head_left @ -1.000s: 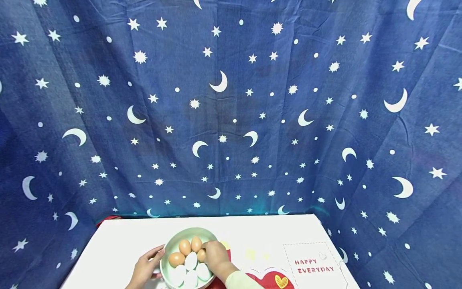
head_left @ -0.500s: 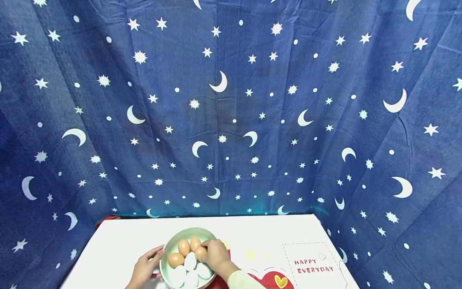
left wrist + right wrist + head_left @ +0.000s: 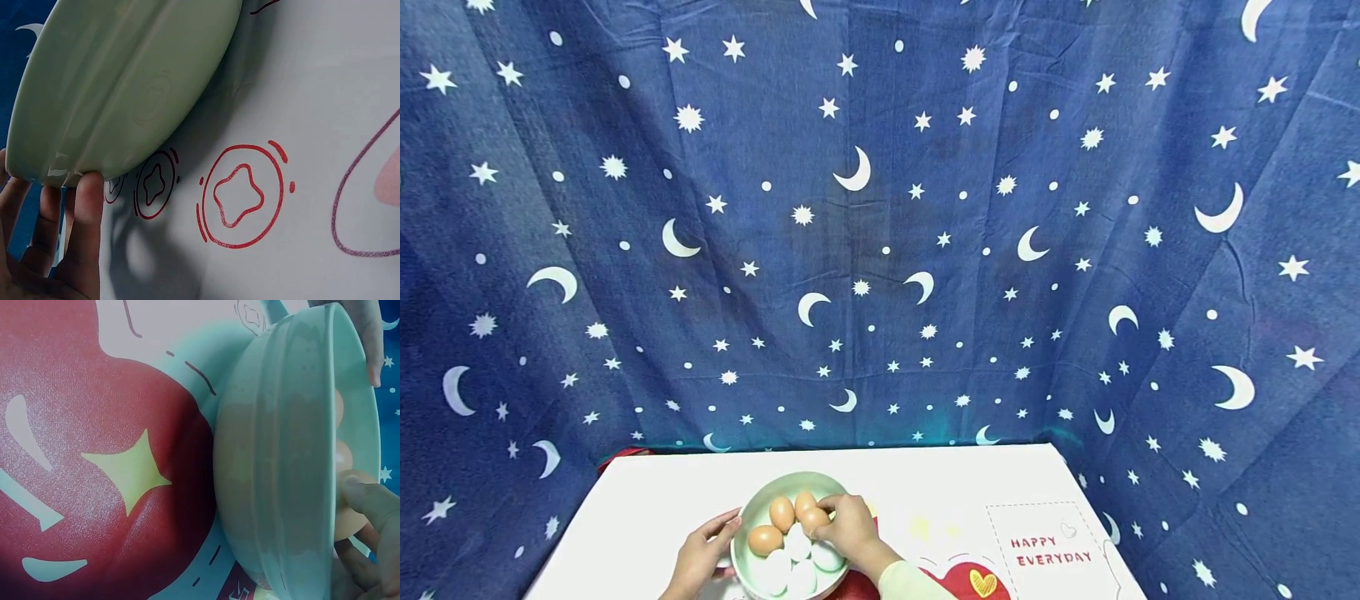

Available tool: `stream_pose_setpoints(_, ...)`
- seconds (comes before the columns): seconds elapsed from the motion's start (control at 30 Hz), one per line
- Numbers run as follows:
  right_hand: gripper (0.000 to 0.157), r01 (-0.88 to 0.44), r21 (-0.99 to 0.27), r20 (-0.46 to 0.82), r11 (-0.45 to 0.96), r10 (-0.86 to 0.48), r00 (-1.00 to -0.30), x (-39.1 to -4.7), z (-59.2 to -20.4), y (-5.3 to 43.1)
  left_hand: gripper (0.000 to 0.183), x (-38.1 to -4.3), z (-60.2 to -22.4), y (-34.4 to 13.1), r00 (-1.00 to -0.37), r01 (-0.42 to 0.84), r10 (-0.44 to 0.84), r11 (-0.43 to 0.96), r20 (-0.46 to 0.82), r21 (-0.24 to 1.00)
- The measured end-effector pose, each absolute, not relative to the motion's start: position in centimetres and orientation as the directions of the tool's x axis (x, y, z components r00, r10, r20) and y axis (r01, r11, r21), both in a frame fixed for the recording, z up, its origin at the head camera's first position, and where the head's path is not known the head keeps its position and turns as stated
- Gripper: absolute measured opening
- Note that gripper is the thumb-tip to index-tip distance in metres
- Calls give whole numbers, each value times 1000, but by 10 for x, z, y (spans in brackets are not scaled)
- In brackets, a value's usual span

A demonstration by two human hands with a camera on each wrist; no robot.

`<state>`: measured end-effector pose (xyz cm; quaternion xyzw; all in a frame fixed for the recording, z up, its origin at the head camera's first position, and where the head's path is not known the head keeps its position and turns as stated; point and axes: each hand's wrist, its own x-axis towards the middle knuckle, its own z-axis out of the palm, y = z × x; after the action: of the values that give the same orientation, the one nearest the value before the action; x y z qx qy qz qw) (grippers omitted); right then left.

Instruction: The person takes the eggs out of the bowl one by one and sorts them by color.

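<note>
A pale green bowl [image 3: 736, 550] stands tilted toward the camera near the table's front edge, holding several brown and white eggs. My left hand [image 3: 703, 552] grips its left rim; in the left wrist view the thumb [image 3: 87, 206] lies against the bowl's edge, the other fingers beyond it. Inside the bowl's right side, my right hand [image 3: 853, 532] pinches a brown egg [image 3: 814, 522] between thumb and fingers. Other brown eggs [image 3: 765, 541] lie at the left and back, while white eggs [image 3: 775, 573] fill the front. The right wrist view shows the held egg [image 3: 351, 525] partly behind the rim.
Beneath the bowl is a white table [image 3: 662, 483] with a printed cover, including a red heart [image 3: 958, 581] and the lettering "HAPPY EVERYDAY" [image 3: 1052, 552] at right. A dark blue curtain [image 3: 880, 217] with stars and moons hangs behind and on both sides.
The brown egg in my right hand has shifted slightly up and left in the head view. Some white eggs have moved a little to the right. My left hand stays on the rim.
</note>
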<state>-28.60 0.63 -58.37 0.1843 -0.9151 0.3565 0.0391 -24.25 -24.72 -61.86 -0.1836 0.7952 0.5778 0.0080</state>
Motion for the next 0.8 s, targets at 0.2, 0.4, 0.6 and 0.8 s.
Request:
stream_pose_setpoints(0.2, 37, -347, -722, 180, 599, -321, -930, -282, -579, 9, 64, -240, -617, -247, -937, -288, -280, 274, -210, 918)
stream_pose_setpoints(0.4, 37, -299, -822, 151, 485, -321, -935, -280, -576, 14, 63, -239, -616, -247, -935, -293, -283, 272, -215, 917)
stream_pose_setpoints(0.6, 33, -249, -873, 123, 418, -306, -944, -278, -574, 18, 65, -239, -616, -247, -936, -290, -275, 254, -218, 923)
stream_pose_setpoints(0.8, 30, -177, -920, 80, 349, -274, -958, -273, -567, 25, 61, -240, -614, -248, -936, -283, -280, 235, -215, 930)
